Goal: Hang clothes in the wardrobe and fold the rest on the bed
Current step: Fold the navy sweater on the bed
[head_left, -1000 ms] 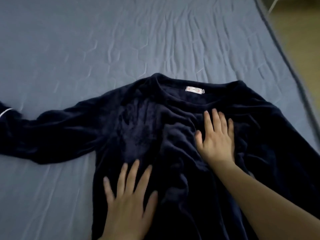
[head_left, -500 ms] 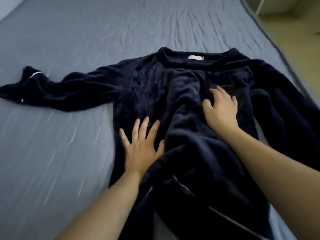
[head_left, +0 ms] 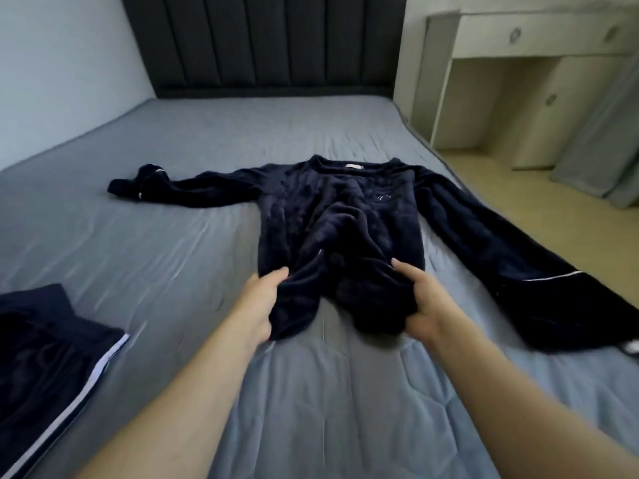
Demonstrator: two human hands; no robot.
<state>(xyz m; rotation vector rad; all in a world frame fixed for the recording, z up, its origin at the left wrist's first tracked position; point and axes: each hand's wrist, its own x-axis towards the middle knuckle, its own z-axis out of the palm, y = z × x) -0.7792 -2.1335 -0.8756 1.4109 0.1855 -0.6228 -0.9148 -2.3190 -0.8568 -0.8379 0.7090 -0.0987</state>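
A dark navy fleece sweater (head_left: pixel 332 209) lies front up on the grey bed sheet (head_left: pixel 173 243), collar toward the headboard. One sleeve stretches left, the other runs down to the right edge of the bed. My left hand (head_left: pixel 259 302) grips the bunched bottom hem on its left side. My right hand (head_left: pixel 420 302) grips the hem on its right side. The hem is gathered into a thick roll between both hands.
A folded navy garment with a white stripe (head_left: pixel 52 368) sits at the bed's near left. A dark padded headboard (head_left: pixel 262 46) stands at the far end. A cream cabinet with drawers (head_left: pixel 518 81) and a wooden floor (head_left: pixel 553 219) lie to the right.
Both hands slid from the sweater's chest down to its bottom hem and closed on it. The view pulled back and up, showing the headboard and cabinet.
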